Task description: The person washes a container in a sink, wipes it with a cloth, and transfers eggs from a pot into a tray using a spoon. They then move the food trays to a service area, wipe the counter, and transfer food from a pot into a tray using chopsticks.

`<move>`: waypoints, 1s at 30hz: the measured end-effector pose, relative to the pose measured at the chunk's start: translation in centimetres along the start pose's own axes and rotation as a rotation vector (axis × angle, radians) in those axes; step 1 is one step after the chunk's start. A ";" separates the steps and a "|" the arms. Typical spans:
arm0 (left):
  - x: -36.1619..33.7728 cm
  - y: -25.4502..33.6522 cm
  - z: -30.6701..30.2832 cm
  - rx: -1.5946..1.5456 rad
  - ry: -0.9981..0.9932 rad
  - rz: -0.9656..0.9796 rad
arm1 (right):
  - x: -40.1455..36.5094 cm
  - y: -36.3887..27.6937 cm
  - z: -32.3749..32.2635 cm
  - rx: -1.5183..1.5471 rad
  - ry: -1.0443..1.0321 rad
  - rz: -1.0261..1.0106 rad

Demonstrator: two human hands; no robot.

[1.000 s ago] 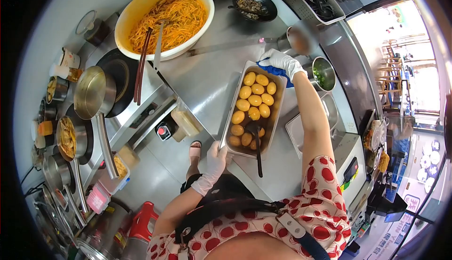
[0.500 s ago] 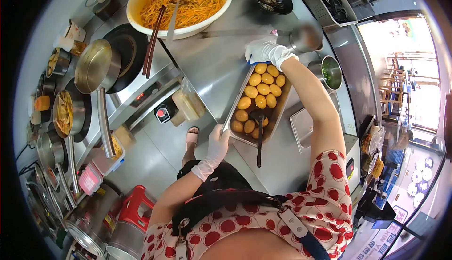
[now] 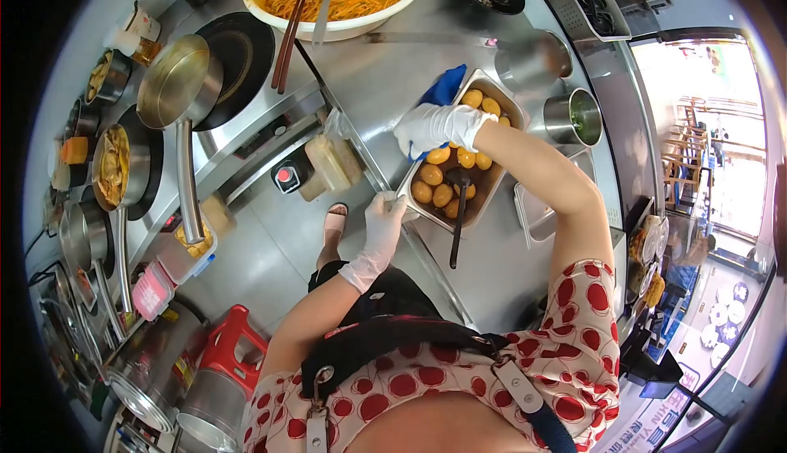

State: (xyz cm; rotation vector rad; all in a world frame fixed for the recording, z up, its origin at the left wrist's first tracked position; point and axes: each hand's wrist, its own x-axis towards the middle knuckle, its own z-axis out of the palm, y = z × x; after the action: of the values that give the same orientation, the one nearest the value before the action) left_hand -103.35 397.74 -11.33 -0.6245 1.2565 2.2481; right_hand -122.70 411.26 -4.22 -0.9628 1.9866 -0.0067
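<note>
Tray (image 3: 507, 145) 1 | ladle (image 3: 457, 232) 1 | left hand (image 3: 385, 213) grips corner | right hand (image 3: 438, 125) holds cloth (image 3: 445, 86)

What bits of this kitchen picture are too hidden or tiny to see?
Head view: the right hand, holding the blue cloth, covers some eggs and part of the tray.
Head view: the left hand hides the tray corner it grips.
Head view: the top edge cuts off the far side of the noodle bowl.
Head view: the scoop of the ladle is sunk among eggs.
Head view: the little pots are too small to tell their contents.
</note>
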 end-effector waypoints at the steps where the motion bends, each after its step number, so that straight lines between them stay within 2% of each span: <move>1: 0.1 -0.1 -0.2 -0.001 0.001 0.001 | 0.1 -1.0 0.2 -0.010 -0.070 -0.010; 2: 0.2 -0.2 -0.3 -0.014 0.006 0.001 | 0.5 -1.2 1.4 0.014 0.007 -0.063; 5: 0.3 -0.4 -0.4 -0.035 0.004 -0.008 | 1.0 -2.5 2.7 0.089 0.047 -0.141; 9: 0.4 -0.7 -0.3 -0.030 -0.003 -0.020 | 0.9 -1.3 2.6 -0.006 0.079 -0.187; 10: 0.3 -0.8 -0.2 -0.030 -0.004 -0.019 | -0.3 -1.1 1.1 0.075 0.050 -0.166; 11: 0.3 -0.8 -0.2 -0.037 0.008 -0.017 | 0.1 0.0 0.7 0.026 0.030 -0.148; 13: 0.2 -0.8 -0.2 -0.044 0.019 -0.011 | -1.7 1.7 -1.0 0.133 -0.006 0.131; 15: 0.2 -0.9 -0.2 -0.009 -0.014 0.018 | -3.0 3.3 -1.7 0.111 0.136 0.201; 17: 0.2 -0.7 -0.2 -0.006 -0.021 0.011 | -2.5 5.9 -1.1 0.075 0.163 0.261; 19: 0.1 -0.5 -0.2 -0.001 -0.027 0.003 | -2.8 7.6 -0.8 -0.032 0.334 0.338; 21: 0.1 -0.3 -0.4 0.028 -0.039 -0.041 | -3.6 9.2 -1.6 -0.122 0.365 0.300; 23: 0.1 -0.5 -0.6 0.034 -0.048 -0.021 | -4.3 10.9 -1.9 -0.204 0.597 0.273; 25: 0.2 -0.7 -0.9 0.041 -0.056 -0.003 | -6.3 10.1 -3.4 -0.063 0.746 0.312; 26: 0.3 -0.7 -1.0 0.052 -0.066 -0.005 | -6.3 9.9 -3.8 0.133 0.785 0.335; 27: 0.2 -0.7 -1.3 0.073 -0.078 -0.012 | -6.2 9.3 -3.3 0.150 0.789 0.340; 29: 0.1 -0.4 -1.5 0.089 -0.078 -0.046 | -5.9 6.3 -3.6 0.265 1.037 0.168; 30: 0.1 -0.2 -1.5 0.098 -0.076 -0.080 | -5.5 4.7 -3.7 0.432 1.058 0.155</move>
State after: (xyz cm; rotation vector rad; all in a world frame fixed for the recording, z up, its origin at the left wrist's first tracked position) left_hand -103.02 396.53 -12.26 -0.5382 1.2731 2.1107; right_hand -126.73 416.68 0.28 -0.5292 2.8131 -0.9972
